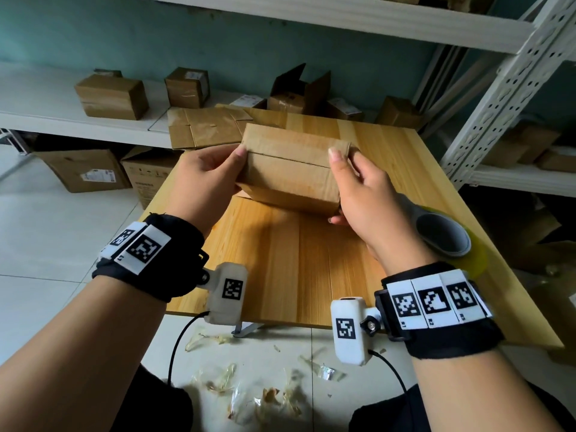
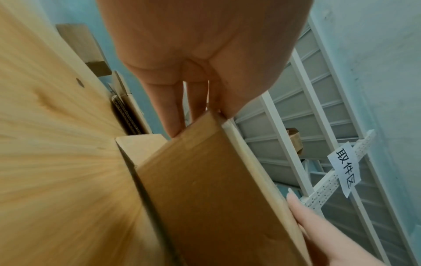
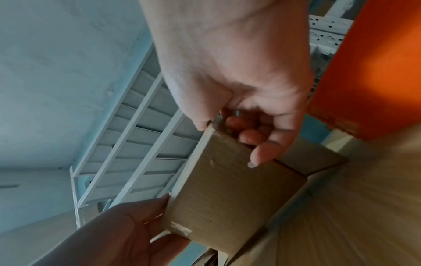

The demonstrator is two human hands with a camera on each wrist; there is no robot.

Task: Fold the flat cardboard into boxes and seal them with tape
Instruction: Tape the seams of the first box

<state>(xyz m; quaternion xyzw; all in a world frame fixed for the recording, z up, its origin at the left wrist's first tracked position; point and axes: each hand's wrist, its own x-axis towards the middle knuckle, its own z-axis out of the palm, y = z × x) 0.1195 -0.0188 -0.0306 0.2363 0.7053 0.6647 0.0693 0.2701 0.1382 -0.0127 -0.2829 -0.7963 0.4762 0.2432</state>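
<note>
One box [image 1: 290,169] is held over the middle of the table [image 1: 311,260]. The left hand [image 1: 199,179] and the right hand [image 1: 358,194] grip its two ends, fingers clamped, probably to keep the flaps closed for taping. One tape roll [image 1: 448,238] waits near right, and one flat cardboard [image 1: 205,129] lies far left.

The box [image 1: 290,169] is matt brown cardboard. The table [image 1: 327,260] is pale wood with a smooth grain. At three o'clock, the shelving upright [image 1: 498,95] is white-painted perforated metal. The wrist bands [image 1: 149,260] are black cloth.
</note>
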